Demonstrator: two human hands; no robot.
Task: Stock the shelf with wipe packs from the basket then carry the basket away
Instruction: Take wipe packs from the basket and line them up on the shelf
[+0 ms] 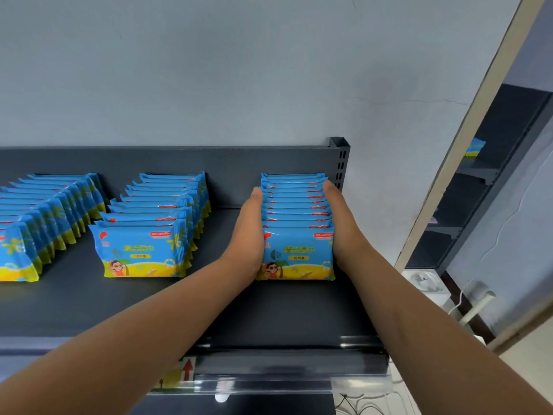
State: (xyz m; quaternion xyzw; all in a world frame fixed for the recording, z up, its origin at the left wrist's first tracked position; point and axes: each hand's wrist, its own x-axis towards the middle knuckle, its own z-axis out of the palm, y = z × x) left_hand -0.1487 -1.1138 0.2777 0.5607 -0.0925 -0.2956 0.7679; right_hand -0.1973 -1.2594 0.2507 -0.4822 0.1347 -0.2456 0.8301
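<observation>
**Both hands square up the right-hand row of wipe packs**

Left hand (pixel 250 232) and right hand (pixel 338 223) lie flat against opposite sides of the right-hand row of wipe packs (pixel 296 223). The fingers are straight and point toward the back of the shelf (pixel 89 301). Neither hand curls around a pack; the palms press the row from either side.

That row stands upright on the dark grey shelf, front pack facing the camera, the rest lined up behind it to the back panel (pixel 179 163). It is near the slotted upright post (pixel 341 163) at the shelf's right end.

To the left, apart from the left hand, stands a middle row of wipe packs (pixel 155 223), its packs stepped slightly sideways. Farther left, a third row (pixel 39 223) runs out of view.

On the shelf's front rail, a label with a red arrow (pixel 187 369) shows between the forearms. At far right, past a door frame (pixel 466 130), another dark shelving unit (pixel 493 175) holds one similar blue pack (pixel 474 148).
</observation>
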